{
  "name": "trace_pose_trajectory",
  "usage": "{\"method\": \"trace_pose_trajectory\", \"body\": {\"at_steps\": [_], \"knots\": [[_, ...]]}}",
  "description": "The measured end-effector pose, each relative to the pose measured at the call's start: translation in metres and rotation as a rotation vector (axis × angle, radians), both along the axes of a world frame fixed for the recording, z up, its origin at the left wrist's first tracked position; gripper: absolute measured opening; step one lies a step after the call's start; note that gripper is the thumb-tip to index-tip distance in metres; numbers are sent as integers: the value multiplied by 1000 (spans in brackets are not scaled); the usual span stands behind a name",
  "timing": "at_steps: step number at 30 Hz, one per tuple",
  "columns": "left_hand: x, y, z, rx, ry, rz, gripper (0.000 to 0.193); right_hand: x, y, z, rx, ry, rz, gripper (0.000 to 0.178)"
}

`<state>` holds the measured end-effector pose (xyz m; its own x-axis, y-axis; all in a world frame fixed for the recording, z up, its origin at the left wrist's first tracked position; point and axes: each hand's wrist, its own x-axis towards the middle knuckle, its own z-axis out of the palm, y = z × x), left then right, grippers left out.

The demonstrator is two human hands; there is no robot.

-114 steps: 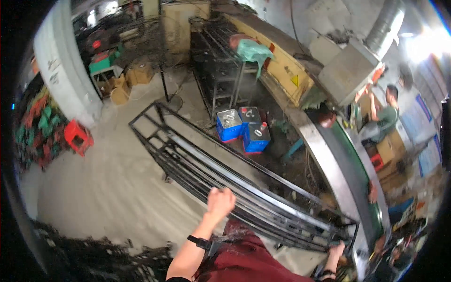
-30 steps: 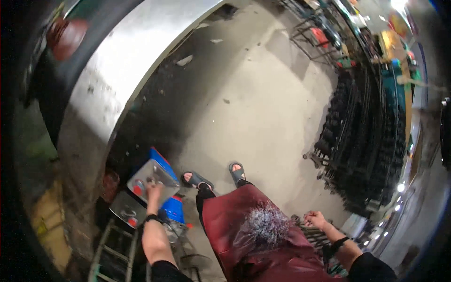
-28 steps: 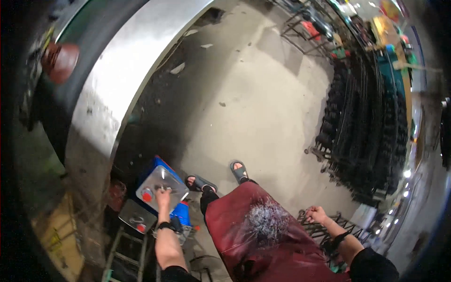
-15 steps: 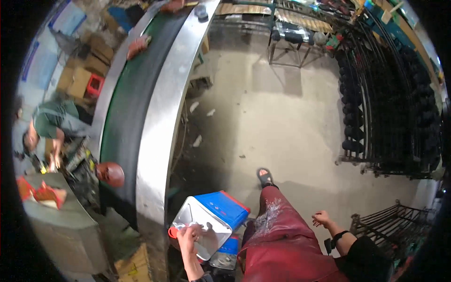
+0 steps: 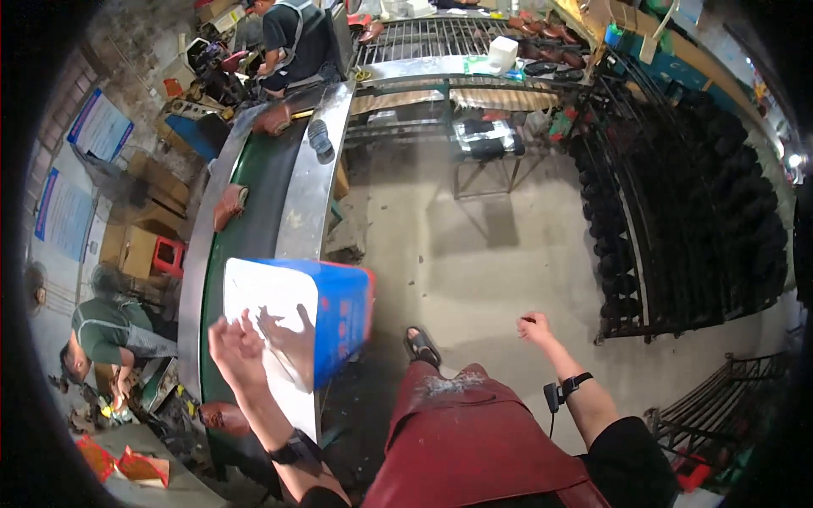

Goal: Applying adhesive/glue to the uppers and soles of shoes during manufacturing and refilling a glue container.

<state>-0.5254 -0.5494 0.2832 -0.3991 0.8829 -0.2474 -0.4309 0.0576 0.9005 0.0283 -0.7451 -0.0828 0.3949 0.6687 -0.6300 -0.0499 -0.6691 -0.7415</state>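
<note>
My left hand (image 5: 237,347) is raised over the conveyor side with its fingers apart, in front of the white face of a blue-and-white box-shaped container (image 5: 343,326). A dark hand-shaped shadow falls on that face. Whether the fingertips touch the container cannot be made out. The container overlaps the conveyor's metal ledge (image 5: 315,190); its underside is hidden. My right hand (image 5: 533,328) hangs over the floor with its fingers curled in, and nothing is plainly visible in it. Both wrists carry black straps.
Brown shoes (image 5: 229,207) lie along the green-edged conveyor belt (image 5: 267,190), and a dark shoe sole (image 5: 319,137) rests on its ledge. Racks of black items (image 5: 686,212) stand at right. One person (image 5: 110,330) bends beside the belt; another (image 5: 288,42) works at the far end.
The container has come up from beside my leg to the conveyor ledge, along with my left hand. My view has tilted toward the far end. My right hand's fingers are more curled.
</note>
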Motion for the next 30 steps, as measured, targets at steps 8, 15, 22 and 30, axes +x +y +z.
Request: {"method": "trace_pose_trajectory", "body": {"at_steps": [8,15,22,30], "knots": [[-43,293,-52,-105,-65,-79,48,4,-38,-5,-314,162,-703,16],[-70,429,-92,-87,134,18,30,-50,-39,-21,-671,262,-826,28],[47,564,-97,-176,602,-40,25,53,209,-97,-526,345,-635,18],[211,672,-48,159,1527,74,37,242,689,-25,-61,59,-405,21]]}}
